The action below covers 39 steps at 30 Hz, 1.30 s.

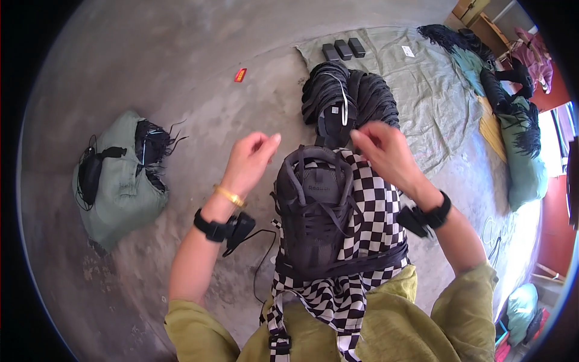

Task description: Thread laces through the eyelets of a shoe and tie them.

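A dark grey lace-up shoe upper (pixel 318 208) lies in front of my body, its collar facing away from me. Loose laces hang at its side. Under and beside it is a black-and-white checkered cloth (pixel 371 208) with straps and a buckle. My left hand (pixel 253 158) is raised left of the collar, thumb and fingers pressed together. On the other side, my right hand (pixel 386 151) is pinched near the collar's far right, above the checkered cloth. Whatever either pinch holds is too small or hidden to make out. Both wrists wear black straps with small devices.
Just beyond are dark stacked uppers (pixel 347 102) with a white loop. Black blocks (pixel 344 49) rest on a greenish sheet (pixel 428 102). A stuffed green sack (pixel 123 181) stands at left; a red packet (pixel 240 75) lies on the floor. More sacks (pixel 522 151) line the right.
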Motion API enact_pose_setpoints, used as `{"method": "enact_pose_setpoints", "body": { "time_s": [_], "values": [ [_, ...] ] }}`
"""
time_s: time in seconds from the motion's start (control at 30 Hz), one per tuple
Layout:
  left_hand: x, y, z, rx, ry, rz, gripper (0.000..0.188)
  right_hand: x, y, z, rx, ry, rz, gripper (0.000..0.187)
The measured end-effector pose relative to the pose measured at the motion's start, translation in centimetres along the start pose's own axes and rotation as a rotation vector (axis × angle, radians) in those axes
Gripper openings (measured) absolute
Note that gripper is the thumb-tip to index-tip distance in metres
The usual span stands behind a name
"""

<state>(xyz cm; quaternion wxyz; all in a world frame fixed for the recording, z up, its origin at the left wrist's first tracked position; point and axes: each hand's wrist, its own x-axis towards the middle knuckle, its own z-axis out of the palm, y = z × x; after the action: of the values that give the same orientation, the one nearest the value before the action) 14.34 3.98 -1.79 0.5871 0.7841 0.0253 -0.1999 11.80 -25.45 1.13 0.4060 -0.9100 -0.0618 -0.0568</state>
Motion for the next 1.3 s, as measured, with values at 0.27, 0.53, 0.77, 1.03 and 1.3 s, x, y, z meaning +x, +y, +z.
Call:
{"method": "enact_pose_setpoints", "body": {
  "time_s": [0.27, 0.53, 0.77, 1.03, 1.3],
  "values": [
    [-10.1, -0.7, 1.1, 0.184, -0.277, 0.353, 0.017, -7.7, -2.9, -1.8, 0.302, -0.590, 0.354, 0.034],
    [-12.0, -1.8, 1.9, -0.826, -0.355, 0.257, 0.038, -9.3, -2.8, -2.1, 0.682, -0.534, 0.043, 0.044],
    [-11.9, -2.8, 2.9, -0.538, -0.200, 0.559, 0.021, -10.3, -2.2, 0.5, 0.301, -0.192, -0.277, 0.043],
    [-11.3, -0.9, 5.4, 0.204, 0.120, 0.577, 0.020, -9.7, -2.1, 1.1, 0.043, -0.024, -0.463, 0.022],
    [-10.4, 1.6, 5.2, 0.604, 0.069, 0.836, 0.019, -9.2, -2.4, 0.7, -0.071, -0.100, -0.552, 0.024]
  ]
}}
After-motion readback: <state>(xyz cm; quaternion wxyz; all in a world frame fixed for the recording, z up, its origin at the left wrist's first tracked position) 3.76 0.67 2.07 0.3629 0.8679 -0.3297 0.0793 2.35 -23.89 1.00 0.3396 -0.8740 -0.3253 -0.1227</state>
